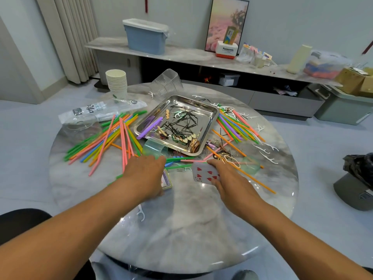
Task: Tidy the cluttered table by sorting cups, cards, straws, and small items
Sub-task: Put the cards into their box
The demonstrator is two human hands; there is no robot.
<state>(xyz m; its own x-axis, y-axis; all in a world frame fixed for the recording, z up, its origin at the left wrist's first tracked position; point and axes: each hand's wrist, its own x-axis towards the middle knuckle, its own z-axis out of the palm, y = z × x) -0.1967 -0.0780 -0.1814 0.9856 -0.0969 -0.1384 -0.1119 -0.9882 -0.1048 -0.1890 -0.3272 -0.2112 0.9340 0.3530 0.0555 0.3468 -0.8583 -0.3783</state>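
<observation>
The card-sorting step looks to be in hand. The left hand (146,174) lies palm-down, clasping a blue-backed stack of playing cards (166,180) beneath it. Just right, the right hand (228,178) pinches a red hearts playing card (203,172). Next, that card probably needs squaring onto the stack.

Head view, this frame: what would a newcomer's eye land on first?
Probably the bright plastic straws fanned across the round marble table, in heaps left and right of a steel tray full of black hairpins. Next, the two hands near the table's middle: the right hand holds a hearts playing card, the left hand rests on a card box. A stack of paper cups stands at the far left.
</observation>
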